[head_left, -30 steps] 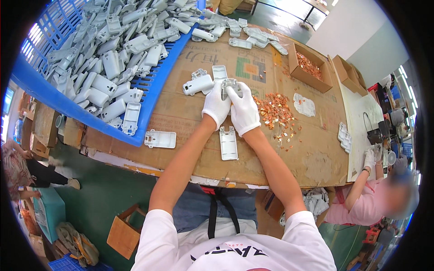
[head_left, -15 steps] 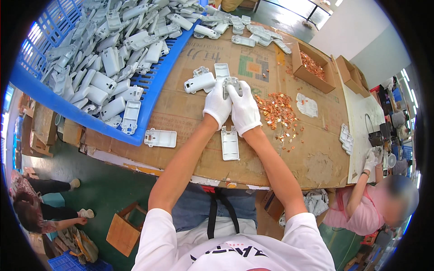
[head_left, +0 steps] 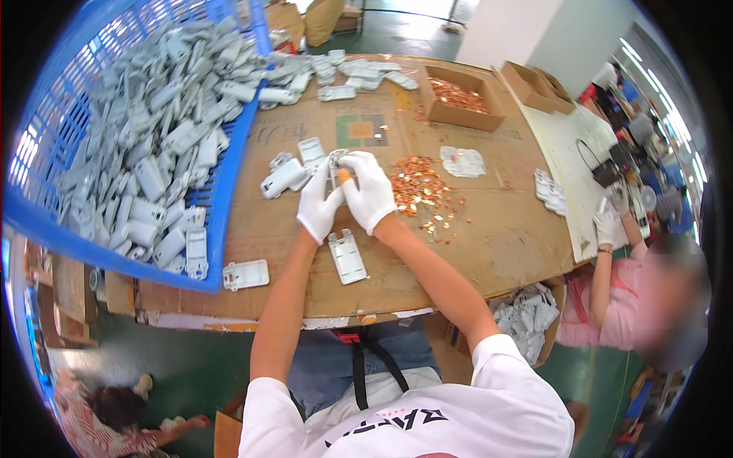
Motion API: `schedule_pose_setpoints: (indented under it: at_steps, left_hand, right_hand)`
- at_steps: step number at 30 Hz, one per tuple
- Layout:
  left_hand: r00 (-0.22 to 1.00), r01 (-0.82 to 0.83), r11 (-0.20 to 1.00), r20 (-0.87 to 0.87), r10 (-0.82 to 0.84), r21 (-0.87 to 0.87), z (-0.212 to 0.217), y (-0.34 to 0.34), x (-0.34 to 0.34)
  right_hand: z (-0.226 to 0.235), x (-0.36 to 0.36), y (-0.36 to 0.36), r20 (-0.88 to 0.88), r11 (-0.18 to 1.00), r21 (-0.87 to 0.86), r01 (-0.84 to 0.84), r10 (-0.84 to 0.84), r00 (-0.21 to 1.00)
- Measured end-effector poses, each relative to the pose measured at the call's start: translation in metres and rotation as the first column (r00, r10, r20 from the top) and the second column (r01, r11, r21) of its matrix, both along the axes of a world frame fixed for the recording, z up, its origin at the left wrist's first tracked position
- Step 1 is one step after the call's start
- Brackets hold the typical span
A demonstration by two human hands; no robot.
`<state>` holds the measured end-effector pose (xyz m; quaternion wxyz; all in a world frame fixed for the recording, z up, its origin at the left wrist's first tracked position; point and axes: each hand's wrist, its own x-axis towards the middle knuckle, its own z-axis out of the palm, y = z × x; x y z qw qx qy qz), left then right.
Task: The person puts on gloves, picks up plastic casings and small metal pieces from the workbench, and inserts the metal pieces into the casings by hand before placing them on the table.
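My left hand [head_left: 318, 204] and my right hand [head_left: 368, 194], both in white gloves, close together around a small white plastic housing [head_left: 334, 162]. Fingers cover most of that piece. An orange patch shows at the tip of my right thumb. Just beyond my left hand lie an open white shell [head_left: 311, 151] and a closed-looking white casing [head_left: 282, 178]. Nearer to me, another white shell [head_left: 348, 256] rests hollow side up on the cardboard. Right beside my right hand spreads a heap of small copper-coloured metal pieces [head_left: 416, 185].
A big blue crate [head_left: 238, 191] full of white casings takes up the left. Toward the back right stands a cardboard box [head_left: 463, 117] of copper pieces. Stacked white parts [head_left: 550, 192] lie near the table's right edge. At the right a co-worker in pink [head_left: 611, 298] works with gloved hands.
The whole view has shifted and turned slightly. My hands remain around the housing, with the right one turned and its orange thumb tip now showing. The person at lower left has changed posture.
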<state>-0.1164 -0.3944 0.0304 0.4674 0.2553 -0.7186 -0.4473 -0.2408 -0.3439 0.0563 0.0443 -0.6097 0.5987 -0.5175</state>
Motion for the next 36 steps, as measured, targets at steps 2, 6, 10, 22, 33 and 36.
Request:
schedule_pose_setpoints:
  at_steps: [2, 6, 10, 22, 33, 36]
  left_hand:
    - [0.982, 0.173, 0.977, -0.091, -0.163, 0.122, -0.005, 0.001, -0.003]
    - [0.965, 0.262, 0.960, -0.028, -0.261, 0.097, 0.003, 0.005, -0.003]
    - [0.959, 0.283, 0.945, -0.064, -0.276, 0.164, 0.002, 0.001, 0.000]
    - [0.977, 0.193, 0.941, 0.033, -0.210, 0.278, 0.002, 0.001, -0.003]
    - [0.979, 0.182, 0.939, 0.031, -0.199, 0.293, -0.003, 0.000, 0.006]
    - [0.966, 0.229, 0.933, 0.055, -0.254, 0.278, -0.003, 0.003, 0.003]
  right_hand:
    - [0.010, -0.007, 0.006, 0.093, 0.993, 0.118, 0.013, -0.025, 0.995]
    - [0.029, -0.013, 0.024, 0.093, 0.949, 0.299, 0.097, -0.131, 0.987]
    - [0.036, -0.050, 0.045, 0.027, 0.944, 0.272, 0.189, -0.204, 0.979]
    - [0.015, -0.310, 0.107, -0.892, 0.349, 0.175, 0.921, -0.339, 0.298]
    - [0.030, -0.051, -0.049, -0.507, 0.935, 0.298, -0.195, 0.327, 0.797]
    - [0.021, -0.018, -0.075, -0.437, 0.842, 0.470, -0.263, 0.482, 0.759]
